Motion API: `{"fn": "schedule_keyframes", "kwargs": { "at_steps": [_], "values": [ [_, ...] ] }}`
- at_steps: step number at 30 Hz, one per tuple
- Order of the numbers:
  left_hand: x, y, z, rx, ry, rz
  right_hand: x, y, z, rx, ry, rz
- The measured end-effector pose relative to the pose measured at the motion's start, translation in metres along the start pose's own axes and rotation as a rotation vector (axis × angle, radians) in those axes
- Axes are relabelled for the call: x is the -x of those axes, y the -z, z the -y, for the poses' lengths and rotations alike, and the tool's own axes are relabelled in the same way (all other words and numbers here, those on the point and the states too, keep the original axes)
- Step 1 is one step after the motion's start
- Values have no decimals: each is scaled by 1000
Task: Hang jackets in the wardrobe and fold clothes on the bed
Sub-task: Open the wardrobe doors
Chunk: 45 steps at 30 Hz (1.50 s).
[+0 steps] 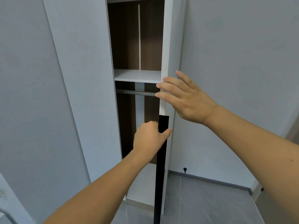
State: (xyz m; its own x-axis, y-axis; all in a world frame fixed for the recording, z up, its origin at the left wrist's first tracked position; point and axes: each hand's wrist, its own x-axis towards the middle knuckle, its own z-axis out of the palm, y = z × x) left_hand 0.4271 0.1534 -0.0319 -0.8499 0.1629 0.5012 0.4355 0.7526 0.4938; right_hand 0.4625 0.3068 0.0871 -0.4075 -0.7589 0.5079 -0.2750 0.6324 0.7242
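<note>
Wardrobe (pixel 84 78): white, tall, filling the middle of the view; its right-hand door stands ajar and shows a dark brown interior.
Wardrobe door (pixel 166 46): white, seen edge-on at the right of the opening, with a long black handle strip (pixel 160 175) running down the lower part of its edge.
Left hand (pixel 149 139): fingers curled round the black handle strip near its top end, thumb lying across the front of the strip; clamped on the door's edge.
Right hand (pixel 186 97): higher and to the right, fingers straight and spread, fingertips lying flat on the white door edge just above the strip; it grips nothing.
Shelf (pixel 137 75): white, inside the wardrobe, above the rail.
Hanging rail (pixel 137 92): grey metal bar, horizontal, just under the shelf, bare.
Wall (pixel 242 62): plain pale grey, right of the door.
Floor (pixel 210 204): grey tiles, near right, with a grey skirting board and a small black door stop (pixel 185 169) at the wall's foot.
</note>
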Motion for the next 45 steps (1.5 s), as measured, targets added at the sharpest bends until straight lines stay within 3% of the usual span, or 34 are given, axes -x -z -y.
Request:
{"fn": "schedule_keyframes", "kwargs": {
  "at_steps": [4,9,17,22,26,32,41,45],
  "values": [
    [-1,8,33,-7,-72,112,-34,11,12,-147,-13,-130],
    [-14,47,99,-159,-8,69,-98,13,29,-386,-138,-171],
    [-57,126,183,-634,-158,114,-197,-35,56,-1180,-828,-68],
    [-99,122,218,-860,-194,129,-238,-106,62,-1450,-1053,96],
    [-151,97,238,-632,86,104,-269,-171,59,-1487,-1182,133],
    [-257,49,289,-367,265,94,-323,-269,43,-1422,-1256,145],
    [-366,-36,334,-74,324,-95,-364,-387,23,-1381,-1421,-76],
    [-372,-58,338,-63,332,-205,-370,-405,25,-1400,-1328,-101]
  ]
}}
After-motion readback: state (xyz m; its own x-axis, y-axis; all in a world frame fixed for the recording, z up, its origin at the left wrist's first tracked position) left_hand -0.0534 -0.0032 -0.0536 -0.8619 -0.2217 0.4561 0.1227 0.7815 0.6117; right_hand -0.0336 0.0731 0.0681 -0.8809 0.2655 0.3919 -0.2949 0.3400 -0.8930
